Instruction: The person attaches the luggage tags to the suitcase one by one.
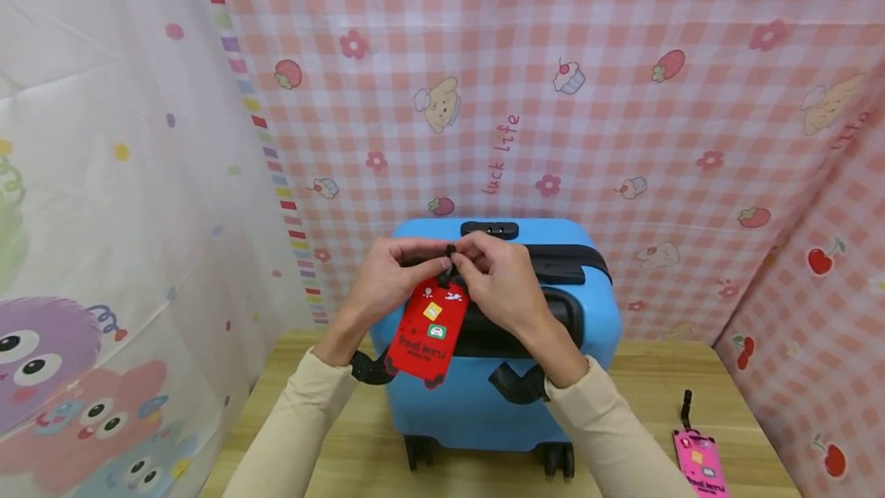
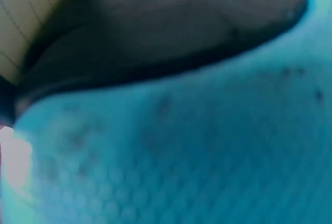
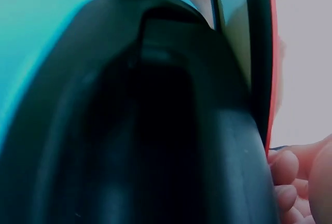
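With the left hand (image 1: 387,279) and right hand (image 1: 501,283) both pinching the black strap (image 1: 449,256) of the red luggage tag (image 1: 427,333), hanging at 6 o'clock below them, keep it taut while fastening over the blue suitcase (image 1: 484,398) handle.

Head view: bright, even, soft light with no glare; faint shadow under my suitcase (image 1: 494,375) on the worktop (image 1: 643,375). Wide-angle bend at the edges, curtain lines bowing outward. Focus sharp at centre.

Left wrist view: dim, wholly blurred; too close to the suitcase shell (image 2: 197,156); one overexposed patch at the left edge.

Right wrist view: soft focus, dark recess, pale washed-out background; my fingers (image 3: 290,172) blurred at lower right.
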`<act>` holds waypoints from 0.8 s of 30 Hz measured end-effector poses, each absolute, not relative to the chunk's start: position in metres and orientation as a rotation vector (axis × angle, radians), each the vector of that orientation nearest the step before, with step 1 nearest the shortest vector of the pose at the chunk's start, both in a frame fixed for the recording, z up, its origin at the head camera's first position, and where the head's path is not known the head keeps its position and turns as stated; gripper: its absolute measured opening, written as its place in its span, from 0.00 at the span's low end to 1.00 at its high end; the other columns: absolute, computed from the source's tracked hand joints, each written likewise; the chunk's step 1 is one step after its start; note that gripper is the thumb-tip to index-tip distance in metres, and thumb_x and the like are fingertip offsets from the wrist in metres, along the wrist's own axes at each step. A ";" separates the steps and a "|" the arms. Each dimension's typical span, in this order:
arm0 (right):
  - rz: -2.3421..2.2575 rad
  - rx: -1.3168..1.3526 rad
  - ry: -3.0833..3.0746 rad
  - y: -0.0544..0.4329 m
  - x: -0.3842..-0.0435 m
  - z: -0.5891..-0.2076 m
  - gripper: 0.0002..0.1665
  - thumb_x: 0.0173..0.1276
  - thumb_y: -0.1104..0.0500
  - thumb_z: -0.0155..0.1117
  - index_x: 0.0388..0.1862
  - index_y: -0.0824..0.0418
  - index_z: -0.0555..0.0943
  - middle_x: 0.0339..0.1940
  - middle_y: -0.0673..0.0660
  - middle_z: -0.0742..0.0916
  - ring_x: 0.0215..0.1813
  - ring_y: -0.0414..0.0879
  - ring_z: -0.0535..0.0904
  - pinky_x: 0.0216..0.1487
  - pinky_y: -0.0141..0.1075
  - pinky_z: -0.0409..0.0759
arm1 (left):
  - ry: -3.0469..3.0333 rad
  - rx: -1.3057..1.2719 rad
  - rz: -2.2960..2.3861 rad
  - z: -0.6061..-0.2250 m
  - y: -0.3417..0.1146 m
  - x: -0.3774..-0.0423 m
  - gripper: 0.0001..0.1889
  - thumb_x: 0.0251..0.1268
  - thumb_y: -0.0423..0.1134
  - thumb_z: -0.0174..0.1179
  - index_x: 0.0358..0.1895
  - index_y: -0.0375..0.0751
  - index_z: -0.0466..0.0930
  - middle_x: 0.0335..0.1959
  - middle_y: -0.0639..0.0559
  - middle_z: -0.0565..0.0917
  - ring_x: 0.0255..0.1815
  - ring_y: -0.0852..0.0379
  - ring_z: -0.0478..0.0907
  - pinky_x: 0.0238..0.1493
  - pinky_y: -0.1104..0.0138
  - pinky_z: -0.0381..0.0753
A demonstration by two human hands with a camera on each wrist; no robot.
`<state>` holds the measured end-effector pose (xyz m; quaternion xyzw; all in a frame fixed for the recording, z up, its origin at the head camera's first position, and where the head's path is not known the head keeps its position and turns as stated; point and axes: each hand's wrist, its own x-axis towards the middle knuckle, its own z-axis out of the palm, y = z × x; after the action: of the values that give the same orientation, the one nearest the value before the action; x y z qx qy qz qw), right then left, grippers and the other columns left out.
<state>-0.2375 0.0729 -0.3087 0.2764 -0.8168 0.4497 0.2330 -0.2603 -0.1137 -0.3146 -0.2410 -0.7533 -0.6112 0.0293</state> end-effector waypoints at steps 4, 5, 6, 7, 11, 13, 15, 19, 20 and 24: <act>1.174 0.795 -2.256 0.076 -0.239 -0.303 0.06 0.69 0.66 0.65 0.42 0.66 0.84 0.29 0.55 0.86 0.25 0.40 0.77 0.29 0.33 0.80 | -2.323 -0.769 -1.890 -0.312 -0.112 -0.263 0.14 0.65 0.34 0.65 0.52 0.35 0.86 0.47 0.43 0.88 0.44 0.53 0.86 0.45 0.61 0.86; 1.170 0.807 -2.257 0.077 -0.240 -0.302 0.05 0.69 0.66 0.65 0.41 0.67 0.84 0.28 0.55 0.86 0.25 0.41 0.78 0.29 0.33 0.80 | -2.322 -0.775 -1.891 -0.311 -0.112 -0.264 0.14 0.65 0.34 0.65 0.52 0.35 0.86 0.47 0.43 0.88 0.44 0.53 0.86 0.45 0.62 0.86; 1.168 0.818 -2.257 0.077 -0.241 -0.302 0.06 0.69 0.66 0.64 0.41 0.67 0.84 0.28 0.56 0.86 0.25 0.41 0.78 0.29 0.33 0.81 | -2.317 -0.780 -1.898 -0.311 -0.113 -0.264 0.14 0.65 0.34 0.65 0.52 0.35 0.86 0.47 0.43 0.88 0.43 0.53 0.86 0.44 0.61 0.86; 1.168 0.829 -2.256 0.077 -0.241 -0.301 0.06 0.69 0.66 0.64 0.41 0.67 0.84 0.28 0.56 0.87 0.25 0.41 0.79 0.30 0.33 0.81 | -2.315 -0.784 -1.900 -0.311 -0.113 -0.265 0.14 0.65 0.34 0.65 0.52 0.35 0.86 0.47 0.43 0.88 0.43 0.53 0.86 0.45 0.62 0.86; 1.165 0.848 -2.233 0.076 -0.243 -0.303 0.06 0.68 0.66 0.64 0.41 0.68 0.84 0.29 0.57 0.87 0.25 0.41 0.80 0.31 0.33 0.82 | -2.312 -0.802 -1.901 -0.311 -0.115 -0.267 0.13 0.65 0.33 0.65 0.51 0.35 0.86 0.46 0.43 0.88 0.43 0.53 0.86 0.45 0.62 0.85; 1.175 0.844 -2.220 0.075 -0.243 -0.304 0.06 0.68 0.66 0.65 0.41 0.68 0.84 0.29 0.57 0.87 0.26 0.41 0.81 0.31 0.33 0.83 | -2.312 -0.811 -1.900 -0.311 -0.116 -0.268 0.13 0.65 0.33 0.65 0.51 0.34 0.86 0.47 0.43 0.88 0.44 0.54 0.86 0.45 0.62 0.85; 1.193 0.837 -2.208 0.075 -0.243 -0.305 0.06 0.68 0.66 0.65 0.41 0.67 0.84 0.29 0.57 0.87 0.26 0.41 0.81 0.31 0.33 0.83 | -2.311 -0.819 -1.895 -0.312 -0.117 -0.269 0.13 0.65 0.33 0.65 0.51 0.34 0.86 0.47 0.43 0.88 0.44 0.54 0.86 0.46 0.62 0.85; 1.243 0.823 -2.199 0.076 -0.244 -0.306 0.06 0.68 0.66 0.66 0.42 0.67 0.84 0.29 0.56 0.87 0.25 0.40 0.80 0.30 0.32 0.82 | -2.298 -0.833 -1.869 -0.315 -0.117 -0.270 0.13 0.64 0.32 0.65 0.51 0.34 0.86 0.47 0.42 0.88 0.44 0.54 0.86 0.47 0.61 0.85; 1.254 0.822 -2.197 0.076 -0.244 -0.307 0.06 0.68 0.66 0.65 0.42 0.67 0.84 0.29 0.56 0.87 0.24 0.39 0.79 0.28 0.32 0.81 | -2.296 -0.838 -1.854 -0.315 -0.117 -0.270 0.13 0.64 0.32 0.65 0.51 0.34 0.86 0.46 0.42 0.88 0.44 0.54 0.86 0.47 0.61 0.85; 1.291 0.835 -2.188 0.077 -0.243 -0.309 0.05 0.69 0.65 0.65 0.41 0.65 0.83 0.29 0.55 0.86 0.21 0.39 0.76 0.24 0.32 0.77 | -2.279 -0.851 -1.823 -0.316 -0.116 -0.268 0.13 0.63 0.32 0.66 0.50 0.34 0.86 0.46 0.42 0.88 0.44 0.53 0.86 0.46 0.61 0.85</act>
<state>-0.2430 0.0773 -0.3095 0.3037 -0.7959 0.4697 0.2316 -0.2679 -0.1165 -0.3159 -0.2794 -0.7487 -0.5990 0.0506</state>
